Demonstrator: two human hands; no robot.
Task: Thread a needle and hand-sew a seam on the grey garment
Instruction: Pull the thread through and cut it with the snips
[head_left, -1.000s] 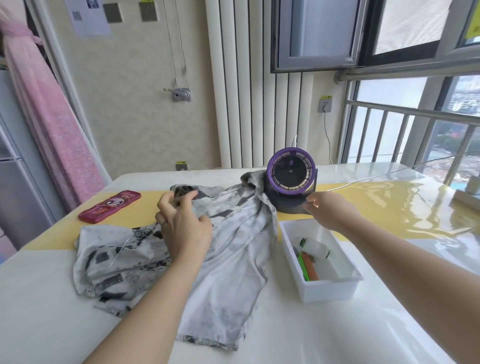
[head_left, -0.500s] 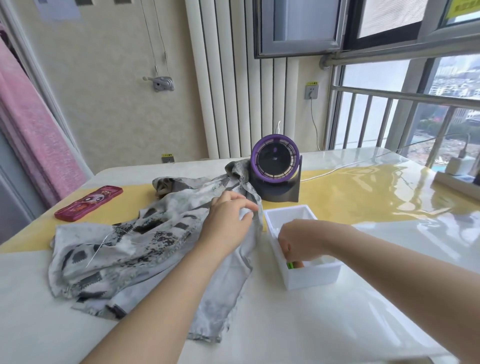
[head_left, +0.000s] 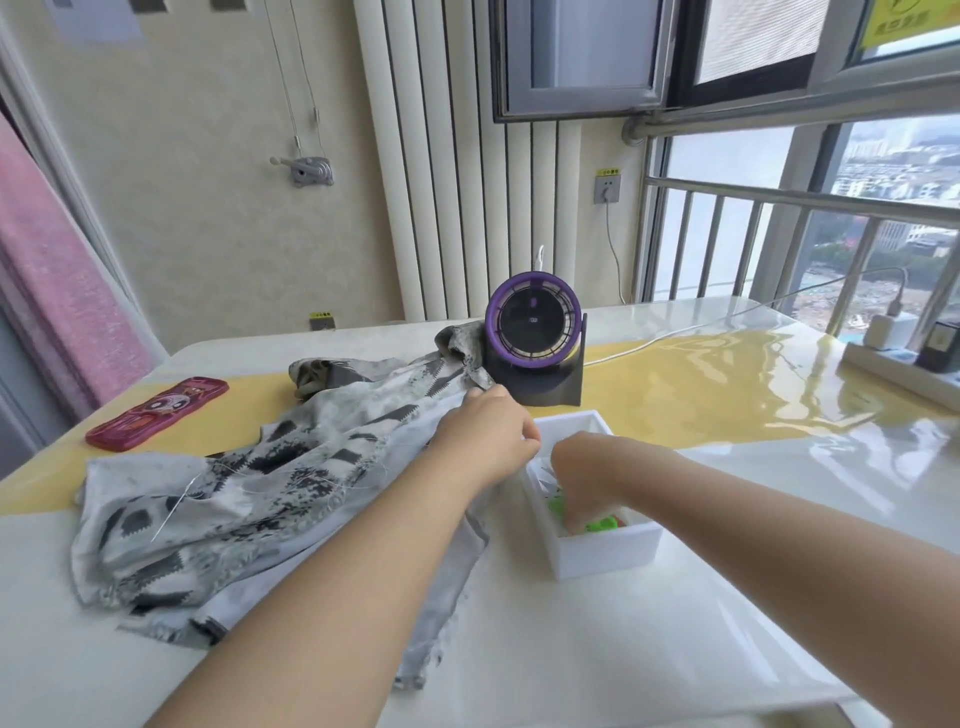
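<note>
A patterned grey garment (head_left: 291, 483) lies crumpled on a glossy white and yellow desk (head_left: 675, 649), with a threaded needle (head_left: 171, 512) lying on its left part. The left hand (head_left: 485, 441) rests on the garment's right edge. Just beside it, the right hand (head_left: 592, 478) reaches down into a small white box (head_left: 608, 556), its fingertips hidden among green items.

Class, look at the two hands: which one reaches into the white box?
The right hand, its fingers down inside the white box among green items. The left hand rests on the grey garment, outside the box.
</note>
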